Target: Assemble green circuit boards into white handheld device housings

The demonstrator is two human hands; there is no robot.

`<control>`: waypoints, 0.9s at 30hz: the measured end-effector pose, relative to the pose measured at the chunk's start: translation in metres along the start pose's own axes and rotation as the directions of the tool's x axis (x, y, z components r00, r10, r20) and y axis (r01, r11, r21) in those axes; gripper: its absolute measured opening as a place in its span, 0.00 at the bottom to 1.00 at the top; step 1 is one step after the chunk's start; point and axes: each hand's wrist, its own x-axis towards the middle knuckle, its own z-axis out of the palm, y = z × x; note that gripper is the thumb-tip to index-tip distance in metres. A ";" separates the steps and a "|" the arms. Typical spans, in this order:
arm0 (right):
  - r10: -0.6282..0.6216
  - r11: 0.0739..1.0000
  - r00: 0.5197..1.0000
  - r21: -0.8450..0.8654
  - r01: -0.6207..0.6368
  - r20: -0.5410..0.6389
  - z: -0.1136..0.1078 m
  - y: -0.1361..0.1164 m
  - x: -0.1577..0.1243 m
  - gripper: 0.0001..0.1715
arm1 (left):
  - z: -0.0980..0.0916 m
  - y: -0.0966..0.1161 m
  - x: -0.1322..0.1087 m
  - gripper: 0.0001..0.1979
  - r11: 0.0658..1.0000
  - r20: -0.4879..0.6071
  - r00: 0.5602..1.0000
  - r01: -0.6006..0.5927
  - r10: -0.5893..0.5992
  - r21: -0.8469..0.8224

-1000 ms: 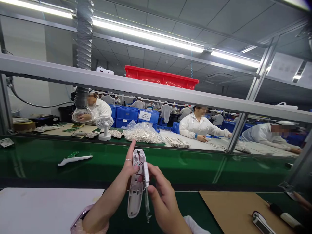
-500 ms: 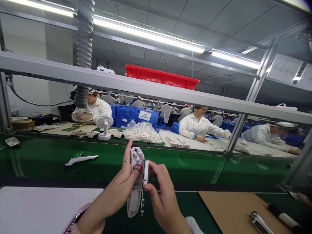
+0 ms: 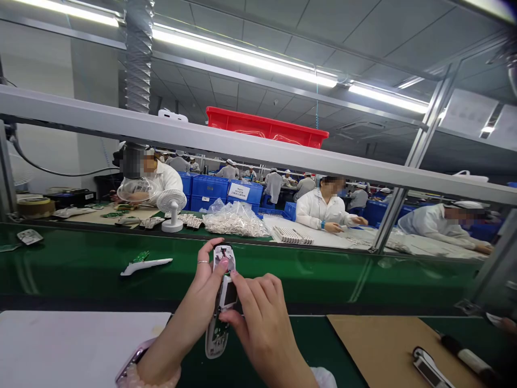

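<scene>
A long white plastic device shell (image 3: 217, 349) is upright and open side toward me, above the green belt. My left hand (image 3: 202, 291) is closed around its upper part, the thumb pressing inside near the top. Between the thumb and fingers of my right hand (image 3: 262, 310) is a circuit board with a dark display in a white frame (image 3: 229, 293). The board lies over the shell's inside, its lower green part showing in the shell's lower half. Whether it is fully seated I cannot tell. The thin wires are mostly hidden by my left thumb.
On the green belt (image 3: 291, 280) lies a white handle-shaped part (image 3: 147, 265) with a green board. A white mat (image 3: 81, 345) is at left, a brown board (image 3: 371, 350) with a similar device (image 3: 430, 369) at right. Beyond are a small fan (image 3: 172, 207), bagged parts (image 3: 236, 220) and co-workers.
The display board has turned from edge-on beside the shell to facing me over it. My right hand has come closer to my left. The handle-shaped part on the belt has shifted right.
</scene>
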 end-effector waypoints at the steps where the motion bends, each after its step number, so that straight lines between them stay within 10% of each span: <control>1: -0.001 1.000 1.000 -0.007 0.001 0.009 0.000 0.000 -0.001 0.27 | -0.002 -0.001 0.000 0.26 1.000 0.015 1.000 0.001 -0.001 -0.004; 13: 0.021 1.000 1.000 -0.017 -0.021 0.021 0.003 -0.001 -0.002 0.27 | 0.000 0.000 -0.004 0.18 0.946 0.061 0.998 0.014 0.006 -0.324; 27: 0.085 0.996 0.982 0.045 -0.078 -0.171 0.006 -0.004 -0.003 0.31 | 0.011 -0.006 -0.013 0.31 0.986 -0.002 0.995 -0.103 0.104 -0.134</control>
